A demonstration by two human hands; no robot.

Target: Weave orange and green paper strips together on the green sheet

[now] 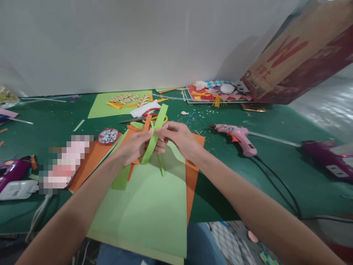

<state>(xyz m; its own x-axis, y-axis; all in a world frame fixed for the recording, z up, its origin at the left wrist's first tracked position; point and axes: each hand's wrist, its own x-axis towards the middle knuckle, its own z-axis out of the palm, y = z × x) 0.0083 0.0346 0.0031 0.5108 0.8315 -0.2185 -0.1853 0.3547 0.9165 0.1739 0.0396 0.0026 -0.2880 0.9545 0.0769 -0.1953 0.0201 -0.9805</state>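
My left hand [135, 145] is closed around several orange paper strips [147, 123] and green ones, crossed over one another. A long light-green paper strip [151, 150] stands slanted in front, pinched between the two hands. My right hand [179, 138] grips that strip near its middle with thumb and fingers. Both hands are above a stack of light-green paper sheets [143, 213], and an orange sheet [193, 176] sticks out at its right. Just behind the hands lie scissors [138, 118] with red and yellow handles, partly hidden by the strips.
At the right lies a pink glue gun [239, 138] with its cord trailing off. A round tin of shiny pieces [108, 136] sits left, beside a blurred-out object [67, 163]. Beaded pieces [127, 99] lie on green paper behind. A paper bag [298, 55] stands back right.
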